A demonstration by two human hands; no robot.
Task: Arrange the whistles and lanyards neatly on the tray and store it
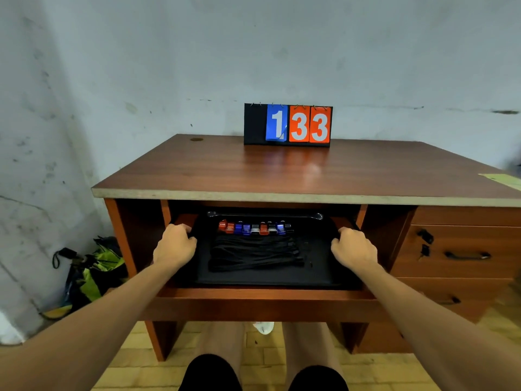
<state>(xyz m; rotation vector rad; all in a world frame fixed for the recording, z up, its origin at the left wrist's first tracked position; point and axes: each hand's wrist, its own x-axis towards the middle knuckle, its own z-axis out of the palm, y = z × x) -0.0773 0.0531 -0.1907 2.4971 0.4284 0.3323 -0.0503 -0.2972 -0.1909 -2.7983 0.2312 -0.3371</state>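
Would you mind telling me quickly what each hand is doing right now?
Left hand: closed, gripping the left edge of the tray.
Right hand: closed, gripping the tray's right edge.

Low slot under the desktop (282, 196)
The desktop overhangs the pull-out shelf (267, 299), leaving a shallow gap above the whistles (255, 228) at the far end of the black tray (253, 277). The left hand (174, 245) and right hand (353, 249), gripping the tray's side edges, fill the shelf's sides; the near side lies open.

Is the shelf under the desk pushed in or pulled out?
Pulled out: the shelf sticks forward past the desk top, carrying the tray.
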